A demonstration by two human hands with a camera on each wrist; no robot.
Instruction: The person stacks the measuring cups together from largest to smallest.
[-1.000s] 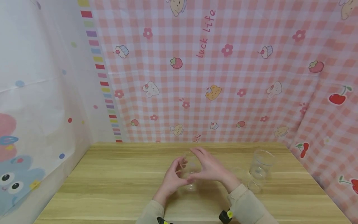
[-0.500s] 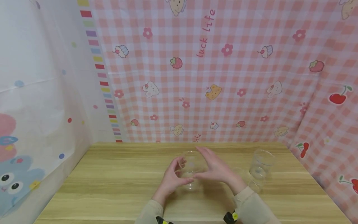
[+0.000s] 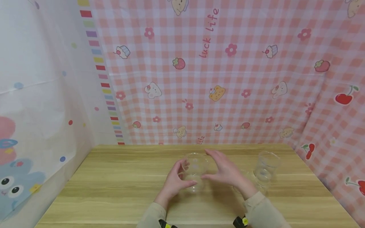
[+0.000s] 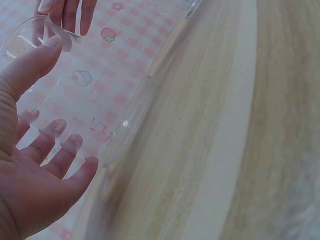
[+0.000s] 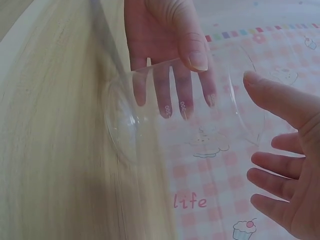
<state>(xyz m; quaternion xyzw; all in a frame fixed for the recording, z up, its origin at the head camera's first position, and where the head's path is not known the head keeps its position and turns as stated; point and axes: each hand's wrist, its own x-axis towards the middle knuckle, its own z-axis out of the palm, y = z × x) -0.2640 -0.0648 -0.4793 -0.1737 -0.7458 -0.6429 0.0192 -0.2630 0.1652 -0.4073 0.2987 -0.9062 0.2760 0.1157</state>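
Observation:
A clear beaker (image 3: 195, 167) with small printed volume marks stands upright near the middle of the wooden table. My left hand (image 3: 176, 181) holds it from the left, the thumb in front and the fingers curved round the far side. Through the clear wall, the left fingertips show in the right wrist view, beside marks that look like 300. My right hand (image 3: 225, 172) is at the beaker's right, thumb and fingers spread wide. A gap separates those fingers (image 5: 267, 165) from the beaker's rim in the right wrist view.
Another clear beaker (image 3: 266, 164) stands to the right on the table (image 3: 119, 183). Fainter clear round outlines lie beside it, partly behind the right forearm. A pink checked cloth (image 3: 171, 79) hangs behind the table, and a white printed cloth (image 3: 42, 95) at the left.
My right hand has let go of the beaker and moved to the right, its fingers spreading. The left hand and the beaker have stayed almost in place.

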